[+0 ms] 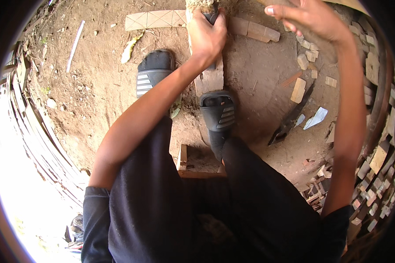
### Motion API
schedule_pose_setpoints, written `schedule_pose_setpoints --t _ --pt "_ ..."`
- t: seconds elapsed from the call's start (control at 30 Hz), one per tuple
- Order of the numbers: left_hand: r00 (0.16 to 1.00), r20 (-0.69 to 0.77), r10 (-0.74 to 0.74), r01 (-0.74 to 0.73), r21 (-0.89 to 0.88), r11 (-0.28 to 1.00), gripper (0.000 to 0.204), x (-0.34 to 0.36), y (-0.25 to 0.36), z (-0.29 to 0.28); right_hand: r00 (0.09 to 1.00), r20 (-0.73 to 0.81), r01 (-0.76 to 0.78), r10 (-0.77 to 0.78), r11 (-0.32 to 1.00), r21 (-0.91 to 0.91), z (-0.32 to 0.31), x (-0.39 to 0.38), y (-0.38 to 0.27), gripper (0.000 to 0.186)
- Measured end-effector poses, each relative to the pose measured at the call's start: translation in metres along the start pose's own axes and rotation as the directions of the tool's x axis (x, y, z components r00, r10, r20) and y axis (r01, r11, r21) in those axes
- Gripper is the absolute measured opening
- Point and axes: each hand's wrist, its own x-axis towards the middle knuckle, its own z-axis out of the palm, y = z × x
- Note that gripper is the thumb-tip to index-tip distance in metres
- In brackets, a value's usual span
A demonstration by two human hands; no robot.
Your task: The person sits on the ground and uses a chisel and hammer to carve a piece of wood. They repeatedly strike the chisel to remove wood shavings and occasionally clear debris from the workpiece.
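My left hand (207, 38) is closed around a dark, narrow tool (212, 17), whose exact kind I cannot make out. Beneath that hand a thick wooden block (209, 82) lies lengthwise on the ground, with a pale, shaggy mass (202, 4) at its far end. A flat wooden strip (156, 19) marked with triangles runs crosswise, emerging on both sides of the block. My right hand (314, 19) is raised at the upper right, fingers curled by a tan, wood-like piece that the top edge cuts off.
My sandalled feet (155, 76) rest near the block, the right one at its near end. Wood offcuts (303, 61) and a dark, long piece (289, 120) lie to the right. Stacked wood pieces (377, 158) line the far right. A small wooden frame (182, 158) sits between my legs.
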Motion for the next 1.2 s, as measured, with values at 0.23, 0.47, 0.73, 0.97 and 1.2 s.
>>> schedule_pose_setpoints --t 0.23,0.47,0.73,0.97,1.2 --pt "0.911 0.412 0.015 -0.308 0.655 0.690 0.057 0.019 0.006 -0.029 0.863 -0.490 0.035 0.125 0.952 0.304 0.080 -0.028 0.078 0.068" --pt "0.854 0.518 0.051 -0.462 0.709 0.533 0.063 0.031 -0.014 -0.041 0.784 -0.404 -0.014 0.471 0.664 0.748 0.158 -0.081 0.140 0.070" --pt "0.817 0.574 0.052 -0.509 0.677 0.532 0.064 0.023 -0.010 -0.055 0.695 -0.260 0.016 0.671 0.347 0.938 0.271 -0.117 0.178 0.066" --pt "0.898 0.426 0.110 -0.269 0.334 0.903 0.032 0.031 -0.004 -0.111 0.792 -0.039 0.061 0.609 -0.015 0.998 0.298 -0.129 0.211 0.048" --pt "0.923 0.385 0.004 -0.200 0.471 0.859 0.025 -0.029 0.012 -0.244 0.952 -0.024 0.078 0.306 -0.166 0.983 0.321 -0.155 0.200 0.044"
